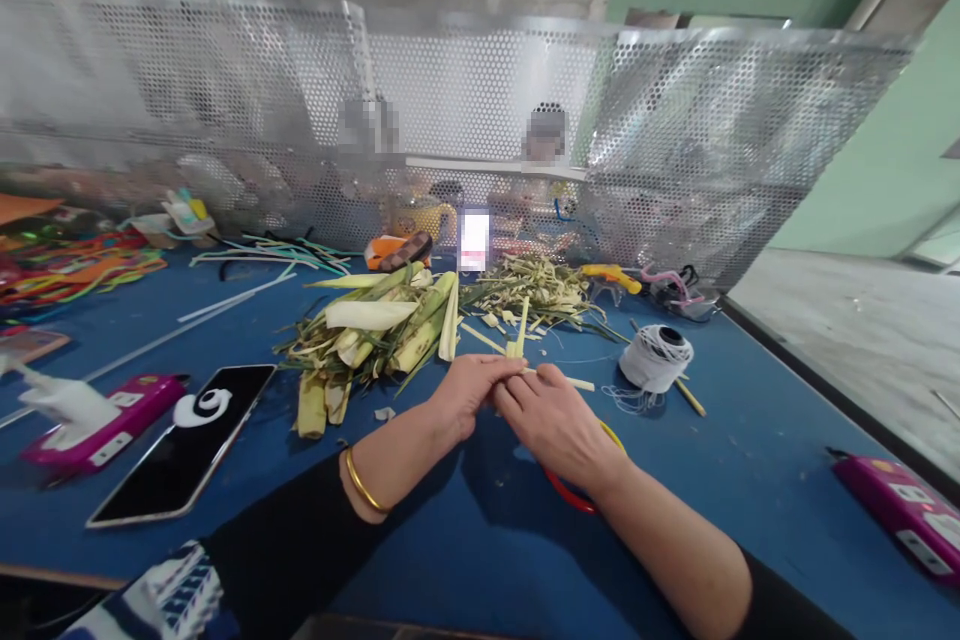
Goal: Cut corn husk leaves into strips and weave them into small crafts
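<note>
Both hands meet over the middle of the blue table, fingers closed around pale yellow-green leaf strips (523, 322). My left hand (466, 392) pinches the strips from the left, its thumb and fingertips close together. From the right, my right hand (551, 420) presses its fingers against the same piece. One strip end stands up above the fingertips, and another sticks out to the right. The fingers hide the part where the strips cross. Just beyond lie a heap of husks and stalks (375, 325) and a pile of thin shredded strips (529, 290).
A spool of white string (656, 358) stands right, near a yellow-handled tool (611, 277). A red and yellow ring (564, 492) lies under my right wrist. At left are a tablet (187, 450) and a magenta power strip (112, 423). A perforated metal screen (480, 70) closes the back.
</note>
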The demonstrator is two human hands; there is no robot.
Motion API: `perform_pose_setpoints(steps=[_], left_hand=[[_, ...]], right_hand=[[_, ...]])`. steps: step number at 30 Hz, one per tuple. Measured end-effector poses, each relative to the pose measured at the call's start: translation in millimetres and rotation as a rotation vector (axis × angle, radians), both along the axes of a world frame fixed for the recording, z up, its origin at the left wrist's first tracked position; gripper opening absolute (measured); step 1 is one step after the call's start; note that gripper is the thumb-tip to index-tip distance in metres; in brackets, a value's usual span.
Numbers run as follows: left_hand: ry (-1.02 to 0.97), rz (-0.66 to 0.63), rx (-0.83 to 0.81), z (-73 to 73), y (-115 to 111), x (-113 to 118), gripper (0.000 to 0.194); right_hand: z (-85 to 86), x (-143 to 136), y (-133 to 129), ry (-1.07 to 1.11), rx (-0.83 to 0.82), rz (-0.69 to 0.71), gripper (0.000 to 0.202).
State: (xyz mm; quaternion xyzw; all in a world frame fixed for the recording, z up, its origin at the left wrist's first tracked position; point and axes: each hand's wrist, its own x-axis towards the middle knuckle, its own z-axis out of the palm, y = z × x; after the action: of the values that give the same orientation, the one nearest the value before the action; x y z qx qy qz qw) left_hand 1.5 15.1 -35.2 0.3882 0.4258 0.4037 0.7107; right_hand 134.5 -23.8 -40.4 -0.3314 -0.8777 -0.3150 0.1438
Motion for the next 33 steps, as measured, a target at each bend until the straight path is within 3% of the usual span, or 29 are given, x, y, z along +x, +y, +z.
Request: perform_pose_setpoints(steps=[4, 11, 15, 17, 20, 22, 24, 28, 33], left_hand=[[-0.044, -0.104, 0.038, 7.6, 4, -5, 0.029], [-0.01, 0.024, 0.047, 17.8, 3, -6, 0.004], [0.008, 0.036, 0.045, 17.1, 3, -6, 0.005], [0.005, 0.043, 0.06, 17.1, 3, -6, 0.006], [-0.003, 0.034, 0.073, 17.8, 2, -7, 0.009], [0.017, 0.026, 0.083, 18.3, 1, -6, 0.01], [0.062, 0.037, 0.122, 18.4, -1, -4, 0.011], [0.156, 0.064, 0.213, 16.5, 0, -2, 0.011], [0.148, 0.098, 0.223, 13.7, 5, -3, 0.011]], right_hand=[[-2.0, 6, 2, 0.198, 0.022, 0.019, 0.025], [3.9, 0, -13, 0.201, 0.064, 0.293, 0.03], [9.3, 2, -14, 0.211, 0.035, 0.345, 0.021], [11.9, 9, -9, 0.292, 0.03, 0.278, 0.022], [12.5, 22, 2, 0.495, 0.023, -0.031, 0.025], [10.0, 28, 8, 0.558, -0.103, -0.19, 0.025], [6.9, 30, 12, 0.577, -0.298, -0.243, 0.029], [6.8, 27, 8, 0.712, -0.559, -0.279, 0.035], [21.1, 29, 1, 0.952, -0.826, -0.203, 0.036]])
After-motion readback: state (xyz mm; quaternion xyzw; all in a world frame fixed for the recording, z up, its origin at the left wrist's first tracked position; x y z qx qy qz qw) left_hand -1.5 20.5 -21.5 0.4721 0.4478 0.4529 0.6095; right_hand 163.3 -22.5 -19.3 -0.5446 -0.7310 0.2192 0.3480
